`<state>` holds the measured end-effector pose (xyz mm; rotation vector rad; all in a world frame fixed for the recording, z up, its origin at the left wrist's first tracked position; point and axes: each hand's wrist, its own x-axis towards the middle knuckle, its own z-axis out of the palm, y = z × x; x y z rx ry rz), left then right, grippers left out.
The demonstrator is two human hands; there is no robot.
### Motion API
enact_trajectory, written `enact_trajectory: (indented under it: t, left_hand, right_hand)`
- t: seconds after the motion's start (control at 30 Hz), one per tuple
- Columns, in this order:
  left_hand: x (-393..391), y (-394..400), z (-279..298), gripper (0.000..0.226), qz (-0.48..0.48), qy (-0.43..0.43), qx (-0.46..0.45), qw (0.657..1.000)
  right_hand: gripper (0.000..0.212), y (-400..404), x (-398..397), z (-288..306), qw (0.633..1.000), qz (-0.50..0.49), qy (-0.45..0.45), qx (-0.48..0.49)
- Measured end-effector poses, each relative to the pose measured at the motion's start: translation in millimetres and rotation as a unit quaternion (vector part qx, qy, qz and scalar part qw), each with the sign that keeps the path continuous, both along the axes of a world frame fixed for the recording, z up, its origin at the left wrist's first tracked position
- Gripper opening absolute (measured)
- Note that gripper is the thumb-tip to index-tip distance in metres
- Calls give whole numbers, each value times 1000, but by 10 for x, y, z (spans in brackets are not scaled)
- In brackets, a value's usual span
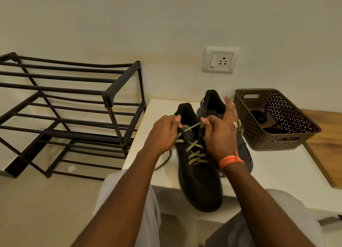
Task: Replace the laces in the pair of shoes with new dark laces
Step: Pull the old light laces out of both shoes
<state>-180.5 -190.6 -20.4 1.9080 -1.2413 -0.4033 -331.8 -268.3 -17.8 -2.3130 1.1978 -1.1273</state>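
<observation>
1. Landmark = near shoe, dark, on the white bench, toe toward the person, heel toward the wall.
2. Old lace, olive/tan, is threaded thru most of the near shoe's eyelets; abt 4-5 crossings show. Top rows look loosened. One loose end trails off the shoe's left side onto the bench.
3. Left hand sits at the upper left of the near shoe, by the collar, thumb + forefinger pinching a strand of the old lace.
4. Right hand is over the shoe's upper right; thumb + forefinger pinch the same lace's other part, other fingers splayed out straight. Ring on one finger, orange thread on the wrist.
5. Second shoe stands just right of and behind the near shoe, mostly hidden by the right hand. A bit of olive lace shows by it, so prob. not unlaced either; can't tell how much.
6. Basket, brown, perforated, right of both shoes; dark coiled things inside, maybe the new dark laces, can't confirm.
7. Black rack stands on the floor left of the near shoe.
8. Progress, my read: early. Step in hand = pulling the old lace out of shoe 1. Nothing dark threaded yet.
9. Left to do: finish unlacing shoe 1, unlace shoe 2, thread new laces in both.
</observation>
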Motion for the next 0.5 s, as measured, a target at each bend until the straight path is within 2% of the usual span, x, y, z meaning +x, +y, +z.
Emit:
enact_trajectory:
  t: [0.27,0.4,0.5]
  left_hand:
    - [-27,-7,-20,27,7,-8,27,1000]
    - [-45,32,34,41,81,-161,36,983]
    - [-74,51,51,43,111,-171,42,978]
  right_hand:
    - [25,-78,-159,58,997,-31,-47,49]
    - [26,-274,-331,85,994,-106,-23,4]
    - [30,-487,-590,142,978,-193,-60,44]
